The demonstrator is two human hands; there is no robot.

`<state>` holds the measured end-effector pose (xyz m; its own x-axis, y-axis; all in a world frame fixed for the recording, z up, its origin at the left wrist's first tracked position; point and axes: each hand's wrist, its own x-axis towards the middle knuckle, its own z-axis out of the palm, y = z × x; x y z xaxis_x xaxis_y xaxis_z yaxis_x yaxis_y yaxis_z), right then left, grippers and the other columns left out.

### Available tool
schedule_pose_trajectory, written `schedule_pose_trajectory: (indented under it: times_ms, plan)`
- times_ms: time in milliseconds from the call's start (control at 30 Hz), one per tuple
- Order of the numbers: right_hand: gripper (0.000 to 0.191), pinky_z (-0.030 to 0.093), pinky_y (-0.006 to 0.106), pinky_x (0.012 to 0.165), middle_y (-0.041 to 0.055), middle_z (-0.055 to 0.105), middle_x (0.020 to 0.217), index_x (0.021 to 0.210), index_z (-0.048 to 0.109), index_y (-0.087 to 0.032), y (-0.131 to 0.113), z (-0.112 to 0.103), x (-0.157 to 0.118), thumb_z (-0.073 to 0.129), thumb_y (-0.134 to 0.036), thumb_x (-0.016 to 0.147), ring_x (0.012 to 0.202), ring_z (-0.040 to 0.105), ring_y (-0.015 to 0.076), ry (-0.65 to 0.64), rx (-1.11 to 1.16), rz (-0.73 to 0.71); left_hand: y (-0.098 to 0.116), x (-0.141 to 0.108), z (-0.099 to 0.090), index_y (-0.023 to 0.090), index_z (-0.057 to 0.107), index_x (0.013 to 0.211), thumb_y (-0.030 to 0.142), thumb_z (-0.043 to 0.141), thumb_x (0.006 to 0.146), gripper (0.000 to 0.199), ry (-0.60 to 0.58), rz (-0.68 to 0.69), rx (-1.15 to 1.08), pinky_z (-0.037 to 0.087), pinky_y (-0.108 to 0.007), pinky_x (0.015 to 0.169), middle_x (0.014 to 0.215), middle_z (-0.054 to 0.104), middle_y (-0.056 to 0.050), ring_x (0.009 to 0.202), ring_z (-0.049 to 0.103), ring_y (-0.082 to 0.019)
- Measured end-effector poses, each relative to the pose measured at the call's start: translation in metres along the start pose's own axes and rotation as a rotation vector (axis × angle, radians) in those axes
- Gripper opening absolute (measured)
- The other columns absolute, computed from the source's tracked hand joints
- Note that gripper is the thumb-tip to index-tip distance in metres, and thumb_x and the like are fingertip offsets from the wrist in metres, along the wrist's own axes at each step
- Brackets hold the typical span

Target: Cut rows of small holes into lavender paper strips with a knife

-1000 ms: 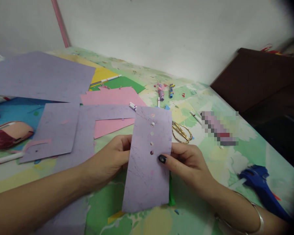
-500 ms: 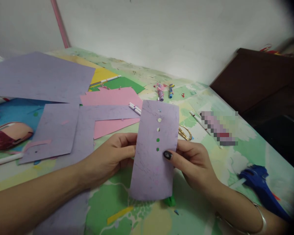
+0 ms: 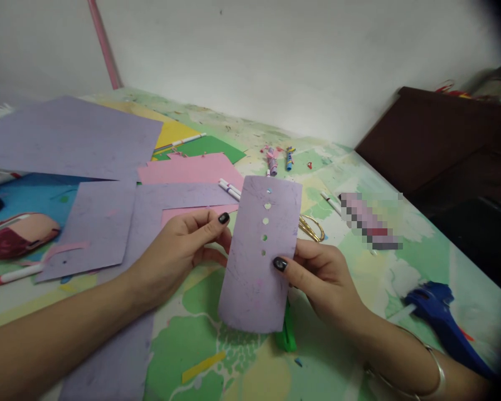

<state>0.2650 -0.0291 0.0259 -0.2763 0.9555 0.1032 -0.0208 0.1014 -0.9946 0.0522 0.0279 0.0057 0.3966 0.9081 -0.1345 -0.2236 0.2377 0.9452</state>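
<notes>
A purple paper rectangle [image 3: 250, 289] with a vertical row of several small holes stands raised over the table. My right hand [image 3: 323, 275] pinches its right edge, thumb in front and the other fingers behind. At its left edge is my left hand [image 3: 192, 245], thumb lifted clear of the paper, some fingertips hidden behind or at the edge. Under the paper's lower right corner lies a green object [image 3: 287, 334], partly covered. Gold-handled scissors [image 3: 313, 227] lie behind my right hand.
Purple sheets [image 3: 67, 136], pink paper [image 3: 192, 170] and a pink pouch [image 3: 20, 234] lie on the left. A blue glue gun [image 3: 442, 317] is at the right. Two small decorated rolls [image 3: 271, 161] are at the back. A yellow strip [image 3: 203, 366] lies in front.
My left thumb has come off the paper and now shows beside its left edge. The paper has shifted slightly left, and more of the green object shows.
</notes>
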Motion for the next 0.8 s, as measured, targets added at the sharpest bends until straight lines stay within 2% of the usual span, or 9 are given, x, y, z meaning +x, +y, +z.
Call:
schedule_pose_trajectory:
  times_ms: [167, 233, 300, 333, 433, 533, 667, 800]
  plan:
    - [0.022, 0.036, 0.021, 0.049, 0.0001, 0.053, 0.066, 0.074, 0.065, -0.016, -0.002, 0.002, 0.001, 0.065, -0.031, 0.09, 0.058, 0.044, 0.0092, -0.025, -0.014, 0.018, -0.002, 0.0, 0.004, 0.02, 0.068, 0.098, 0.032, 0.075, 0.086, 0.018, -0.015, 0.043, -0.072, 0.058, -0.023, 0.073, 0.094, 0.074, -0.002, 0.082, 0.069, -0.014]
    - [0.021, 0.036, 0.021, 0.05, 0.0003, 0.055, 0.066, 0.076, 0.066, -0.016, -0.003, 0.002, 0.001, 0.064, -0.032, 0.09, 0.058, 0.045, 0.0091, -0.031, -0.019, 0.016, 0.0, -0.001, 0.006, 0.019, 0.071, 0.104, 0.042, 0.067, 0.092, 0.026, -0.086, 0.066, -0.15, 0.058, -0.024, 0.082, 0.101, 0.075, -0.006, 0.09, 0.07, -0.016]
    - [0.021, 0.037, 0.022, 0.052, 0.0006, 0.056, 0.067, 0.078, 0.067, -0.016, -0.003, 0.002, 0.001, 0.063, -0.031, 0.091, 0.058, 0.045, 0.0093, -0.033, -0.048, 0.016, 0.001, -0.002, 0.008, 0.019, 0.073, 0.107, 0.049, 0.065, 0.092, 0.034, -0.183, 0.072, -0.205, 0.058, -0.026, 0.084, 0.101, 0.076, -0.007, 0.092, 0.071, -0.017]
    - [0.021, 0.037, 0.022, 0.052, 0.0005, 0.055, 0.067, 0.077, 0.067, -0.015, -0.003, 0.002, 0.0, 0.062, -0.031, 0.091, 0.059, 0.045, 0.0093, -0.032, -0.076, 0.015, 0.002, -0.004, 0.008, 0.02, 0.072, 0.11, 0.046, 0.07, 0.09, 0.034, -0.23, 0.063, -0.21, 0.058, -0.026, 0.084, 0.101, 0.077, -0.007, 0.091, 0.072, -0.017]
    - [0.025, 0.035, 0.023, 0.052, -0.0005, 0.051, 0.064, 0.074, 0.065, -0.015, -0.001, 0.002, 0.0, 0.062, -0.032, 0.091, 0.058, 0.043, 0.0096, -0.025, -0.17, 0.019, 0.003, -0.009, 0.01, 0.022, 0.069, 0.119, 0.025, 0.08, 0.082, 0.039, -0.314, 0.022, -0.157, 0.059, -0.027, 0.081, 0.102, 0.078, -0.006, 0.087, 0.074, -0.017]
    - [0.025, 0.036, 0.024, 0.053, -0.0006, 0.051, 0.064, 0.074, 0.065, -0.015, 0.001, 0.002, 0.0, 0.061, -0.033, 0.091, 0.058, 0.044, 0.0103, -0.037, -0.2, 0.022, 0.003, -0.011, 0.012, 0.021, 0.067, 0.123, 0.018, 0.08, 0.081, 0.044, -0.322, 0.001, -0.104, 0.059, -0.029, 0.084, 0.106, 0.078, -0.007, 0.091, 0.075, -0.019]
    - [0.022, 0.038, 0.025, 0.055, -0.0004, 0.054, 0.065, 0.079, 0.068, -0.015, 0.001, 0.001, 0.0, 0.061, -0.032, 0.092, 0.061, 0.047, 0.0112, -0.042, -0.214, 0.014, 0.003, -0.01, 0.013, 0.018, 0.066, 0.122, 0.017, 0.082, 0.078, 0.046, -0.297, 0.015, -0.071, 0.059, -0.03, 0.087, 0.109, 0.077, -0.008, 0.095, 0.075, -0.02]
    - [0.023, 0.038, 0.024, 0.055, 0.0006, 0.056, 0.066, 0.079, 0.069, -0.015, 0.001, 0.001, -0.001, 0.062, -0.032, 0.093, 0.06, 0.047, 0.0105, -0.05, -0.205, 0.007, 0.003, -0.011, 0.013, 0.02, 0.064, 0.123, 0.016, 0.08, 0.08, 0.047, -0.286, 0.05, -0.051, 0.059, -0.028, 0.087, 0.109, 0.077, -0.006, 0.095, 0.074, -0.019]
